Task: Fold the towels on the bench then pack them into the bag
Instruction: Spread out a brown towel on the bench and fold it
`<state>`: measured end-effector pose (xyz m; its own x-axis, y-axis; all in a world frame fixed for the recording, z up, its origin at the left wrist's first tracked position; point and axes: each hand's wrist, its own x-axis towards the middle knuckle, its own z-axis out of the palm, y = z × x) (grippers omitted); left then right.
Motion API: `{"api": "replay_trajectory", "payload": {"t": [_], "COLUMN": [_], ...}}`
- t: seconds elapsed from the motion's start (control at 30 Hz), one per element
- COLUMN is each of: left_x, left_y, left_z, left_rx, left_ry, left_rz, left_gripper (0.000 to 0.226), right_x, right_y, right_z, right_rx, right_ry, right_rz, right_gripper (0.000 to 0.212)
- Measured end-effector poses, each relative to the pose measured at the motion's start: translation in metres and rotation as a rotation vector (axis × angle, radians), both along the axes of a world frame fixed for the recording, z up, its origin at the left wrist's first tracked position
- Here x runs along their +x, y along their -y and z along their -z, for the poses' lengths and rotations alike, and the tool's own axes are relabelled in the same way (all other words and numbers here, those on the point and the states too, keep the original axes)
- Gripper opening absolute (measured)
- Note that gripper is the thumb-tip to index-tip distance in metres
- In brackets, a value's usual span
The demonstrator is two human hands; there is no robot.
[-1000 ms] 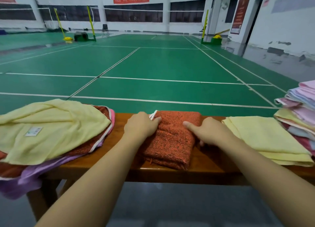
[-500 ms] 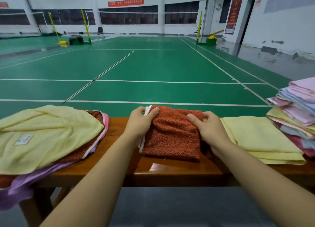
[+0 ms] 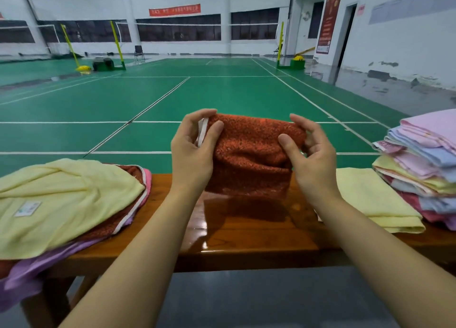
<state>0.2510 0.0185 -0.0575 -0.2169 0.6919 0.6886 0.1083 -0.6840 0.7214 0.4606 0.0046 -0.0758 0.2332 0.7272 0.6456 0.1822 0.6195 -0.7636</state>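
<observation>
A folded orange towel (image 3: 249,155) with a white trim hangs just above the wooden bench (image 3: 246,239), lifted at its top edge. My left hand (image 3: 192,150) pinches its upper left corner by the trim. My right hand (image 3: 311,155) grips the upper right corner, fingers curled behind the cloth. A loose heap of unfolded towels (image 3: 64,199), pale yellow on top with orange and purple under it, lies on the bench's left end. No bag is in view.
A folded yellow towel (image 3: 370,199) lies on the bench right of my hands. Beside it stands a stack of folded pink, blue and yellow towels (image 3: 424,165). Beyond the bench stretches a green court floor with net posts (image 3: 118,44).
Both hands went from pressing the orange towel flat on the bench to gripping its far corners and lifting it up off the wood.
</observation>
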Motion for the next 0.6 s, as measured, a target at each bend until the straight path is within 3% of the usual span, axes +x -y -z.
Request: {"api": "replay_trajectory", "payload": {"t": [0.17,0.33,0.47,0.6], "left_x": [-0.002,-0.010,-0.010,-0.023], "left_y": [-0.001,-0.016,-0.019,-0.029], "left_z": [0.003,0.022,0.036,0.047], "left_rx": [-0.054,-0.388,-0.545,-0.710], "left_ry": [-0.193,-0.294,-0.305,-0.220], "left_rz": [-0.033,0.028,0.106,0.216], "left_gripper": [0.042,0.062,0.077,0.095], "right_x": [-0.004,-0.005,-0.001,0.009], "right_y": [-0.002,-0.012,-0.016,-0.013], "right_z": [0.005,0.012,0.023,0.022], "right_rx": [-0.054,-0.324,-0.545,-0.734], "right_ry": [0.167,0.103,-0.020,-0.138], "right_rz": [-0.048,-0.087,-0.325,-0.513], "right_gripper": [0.078,0.080,0.088,0.070]}}
